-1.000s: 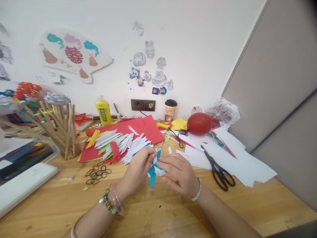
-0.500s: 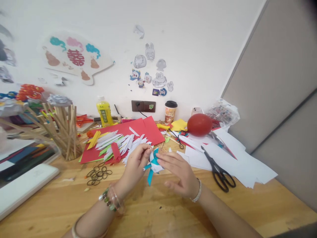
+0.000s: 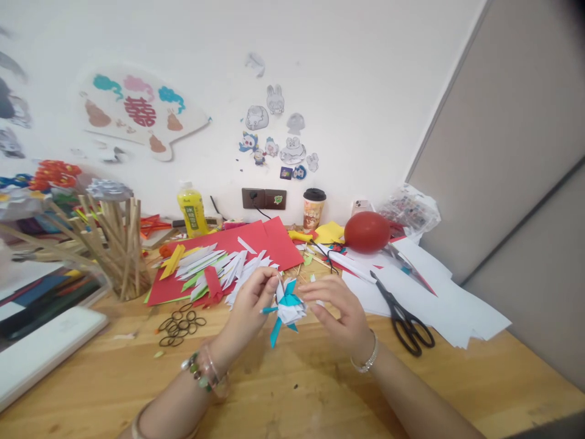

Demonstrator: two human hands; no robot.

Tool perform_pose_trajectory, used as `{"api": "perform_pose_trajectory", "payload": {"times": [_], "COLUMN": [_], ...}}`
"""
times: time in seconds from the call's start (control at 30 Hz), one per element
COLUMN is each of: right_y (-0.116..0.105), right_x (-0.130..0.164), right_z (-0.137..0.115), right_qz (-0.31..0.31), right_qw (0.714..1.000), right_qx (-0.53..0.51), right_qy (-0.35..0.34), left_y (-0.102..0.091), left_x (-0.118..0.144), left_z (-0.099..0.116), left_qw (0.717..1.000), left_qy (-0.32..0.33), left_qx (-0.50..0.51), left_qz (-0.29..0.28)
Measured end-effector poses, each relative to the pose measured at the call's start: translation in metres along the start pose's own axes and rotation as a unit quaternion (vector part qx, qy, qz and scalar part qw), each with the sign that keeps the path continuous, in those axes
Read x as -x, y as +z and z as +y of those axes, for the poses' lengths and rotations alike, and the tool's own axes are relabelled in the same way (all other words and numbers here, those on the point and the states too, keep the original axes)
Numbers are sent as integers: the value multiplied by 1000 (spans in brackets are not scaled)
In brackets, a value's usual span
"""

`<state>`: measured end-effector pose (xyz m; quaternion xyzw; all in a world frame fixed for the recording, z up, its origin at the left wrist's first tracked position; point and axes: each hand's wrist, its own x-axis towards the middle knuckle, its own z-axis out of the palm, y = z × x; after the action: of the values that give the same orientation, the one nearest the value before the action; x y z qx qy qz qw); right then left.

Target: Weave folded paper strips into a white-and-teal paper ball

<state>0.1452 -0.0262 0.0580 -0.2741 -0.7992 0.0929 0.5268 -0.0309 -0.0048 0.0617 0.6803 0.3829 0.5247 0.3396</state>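
A folded white and blue paper piece [image 3: 290,312] with several blue points sticking out is held up over the table. My left hand [image 3: 253,305] is closed, pinching it at its upper left between thumb and fingertips. A thin curved strand shows by those fingertips; its kind is unclear. My right hand [image 3: 340,314] is just right of the paper piece, fingers stretched and apart, holding nothing visible. Whether its fingertips touch a paper edge I cannot tell. Several black rubber bands [image 3: 180,326] lie on the wooden table [image 3: 256,396], left of my left hand.
Red paper sheets [image 3: 283,241] lie behind my hands under many cut paper strips [image 3: 235,266]. On the right are black scissors [image 3: 406,326], white sheets [image 3: 475,317] and a red balloon [image 3: 367,231]. Wooden sticks [image 3: 130,256] stand at left. A lidded cup [image 3: 313,210] and yellow bottle [image 3: 192,210] stand by the wall.
My right hand has drawn back to the right from the paper piece, uncovering more of its white and blue folds. My left hand keeps its pinch in nearly the same place.
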Motion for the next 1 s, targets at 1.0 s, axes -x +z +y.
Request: {"api": "perform_pose_trajectory", "payload": {"times": [1.0], "right_y": [7], "right_x": [3], "right_z": [21], "right_qz": [-15], "right_qw": [930], "right_qx": [-211], "right_qy": [302], "left_y": [-1], "left_x": [-5], "left_z": [-15], "left_qw": [979], "left_qy": [-55], "left_qx": [185], "left_qz": [-71]}}
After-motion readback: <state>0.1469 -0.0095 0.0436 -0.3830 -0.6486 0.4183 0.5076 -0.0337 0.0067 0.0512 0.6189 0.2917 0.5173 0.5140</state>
